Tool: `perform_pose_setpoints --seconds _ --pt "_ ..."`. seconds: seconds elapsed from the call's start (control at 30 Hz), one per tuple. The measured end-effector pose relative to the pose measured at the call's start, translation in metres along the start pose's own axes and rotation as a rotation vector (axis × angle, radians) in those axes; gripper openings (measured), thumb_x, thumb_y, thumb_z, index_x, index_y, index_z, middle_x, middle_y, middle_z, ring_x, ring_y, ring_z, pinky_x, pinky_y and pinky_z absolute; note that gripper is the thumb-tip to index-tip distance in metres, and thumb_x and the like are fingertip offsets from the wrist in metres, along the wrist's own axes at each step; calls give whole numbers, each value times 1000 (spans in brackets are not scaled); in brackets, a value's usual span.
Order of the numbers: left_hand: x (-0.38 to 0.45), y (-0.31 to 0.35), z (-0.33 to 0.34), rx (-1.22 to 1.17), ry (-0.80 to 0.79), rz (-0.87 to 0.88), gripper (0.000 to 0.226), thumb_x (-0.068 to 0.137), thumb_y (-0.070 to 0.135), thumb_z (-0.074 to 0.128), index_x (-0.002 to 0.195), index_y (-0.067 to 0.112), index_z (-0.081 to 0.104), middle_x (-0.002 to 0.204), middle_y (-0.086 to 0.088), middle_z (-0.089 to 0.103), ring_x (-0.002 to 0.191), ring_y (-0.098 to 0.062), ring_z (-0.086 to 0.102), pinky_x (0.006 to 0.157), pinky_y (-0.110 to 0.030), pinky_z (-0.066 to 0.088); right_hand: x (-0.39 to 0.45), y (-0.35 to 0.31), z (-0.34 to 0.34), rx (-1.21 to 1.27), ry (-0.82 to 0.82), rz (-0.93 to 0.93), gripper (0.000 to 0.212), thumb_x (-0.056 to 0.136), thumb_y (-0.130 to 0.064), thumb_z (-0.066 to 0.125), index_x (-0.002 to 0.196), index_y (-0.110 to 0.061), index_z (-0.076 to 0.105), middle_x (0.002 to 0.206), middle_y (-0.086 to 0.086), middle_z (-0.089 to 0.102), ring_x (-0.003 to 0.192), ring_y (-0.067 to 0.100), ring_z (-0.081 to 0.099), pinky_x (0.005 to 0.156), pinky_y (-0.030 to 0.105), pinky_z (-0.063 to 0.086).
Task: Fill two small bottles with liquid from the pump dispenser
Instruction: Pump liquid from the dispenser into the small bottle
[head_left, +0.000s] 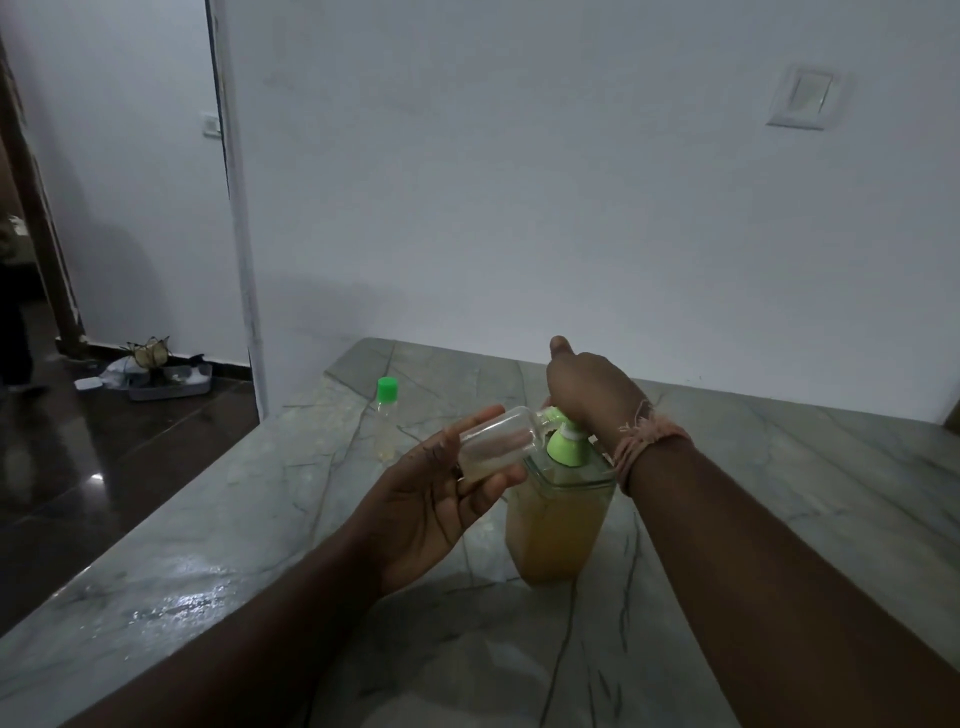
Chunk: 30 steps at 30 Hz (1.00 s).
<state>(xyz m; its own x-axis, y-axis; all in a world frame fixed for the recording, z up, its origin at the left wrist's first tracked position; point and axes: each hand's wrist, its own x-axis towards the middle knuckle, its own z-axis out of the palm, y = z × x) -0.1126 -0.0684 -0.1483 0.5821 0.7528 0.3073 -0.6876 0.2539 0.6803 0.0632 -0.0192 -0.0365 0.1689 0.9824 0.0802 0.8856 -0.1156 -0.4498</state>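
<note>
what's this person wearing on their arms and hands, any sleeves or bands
Both forearms are bare, with no sleeves in view. The right hand has a frayed pinkish thread band tied round the wrist. The left hand shows no band and no glove.

Small bottle (493, 441) at dispenser (561, 514) spout

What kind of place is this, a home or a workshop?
Most likely a home: a marble-look counter against a plain white wall with a light switch, and a doorway onto a dark polished floor.
</note>
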Motion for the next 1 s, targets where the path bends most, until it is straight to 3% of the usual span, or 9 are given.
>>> perform_pose_setpoints --seconds 0.13,0.3,0.4,0.47,0.57,0.7,0.8,1.0 --pt "-1 -1 -1 9 12 -8 70 79 33 84 138 8 57 143 -24 54 107 -34 69 80 -29 61 -3 1 4 23 1 -1 48 100 -27 21 141 -20 46 133 18 54 118 35 52 101 43 41" --pt "-1 0 3 13 24 -12 76 75 33 87 139 8 56 145 -24 51 110 -34 68 82 -29 61 -2 -4 -2 28 -43 -24 48 102 -29 19 144 -17 38 141 21 46 125 36 46 96 39 37" --pt "1 0 -1 -1 17 -21 73 78 33 85 139 8 56 145 -24 51 111 -34 67 82 -29 61 2 0 1 43 2 -42 49 100 -31 19 141 -21 43 132 21 54 114 37 53 92 40 42" --pt "3 0 -4 -24 -5 -23 69 81 32 82 140 8 55 145 -25 51 111 -35 67 83 -30 61 3 2 5 37 -13 -25 46 101 -24 20 138 -15 45 129 22 54 115 37 52 88 38 39" --pt "2 0 -4 -23 -18 -29 69 82 32 81 141 8 54 145 -25 51 110 -35 68 84 -30 61 -2 -2 3 18 -58 9 47 102 -22 19 142 -14 41 137 22 49 123 35 48 94 38 38" --pt "1 -1 -2 -17 -27 -6 67 84 30 80 141 9 53 147 -24 50 115 -36 65 87 -30 60 0 -5 -5 -9 -96 4 51 103 -35 17 147 -16 35 145 20 43 128 35 45 102 40 38" --pt "2 0 -3 -19 -43 -4 66 87 31 77 143 8 51 147 -24 49 117 -36 65 87 -30 59 4 0 -1 40 -25 -25 50 102 -35 18 141 -19 44 135 21 52 118 37 51 97 42 42" --pt "0 0 -2 1 4 -17 68 79 31 84 138 9 58 144 -24 52 113 -37 67 82 -29 61 1 -1 4 21 -21 15 49 100 -32 20 142 -23 42 138 21 48 120 36 49 97 42 39"
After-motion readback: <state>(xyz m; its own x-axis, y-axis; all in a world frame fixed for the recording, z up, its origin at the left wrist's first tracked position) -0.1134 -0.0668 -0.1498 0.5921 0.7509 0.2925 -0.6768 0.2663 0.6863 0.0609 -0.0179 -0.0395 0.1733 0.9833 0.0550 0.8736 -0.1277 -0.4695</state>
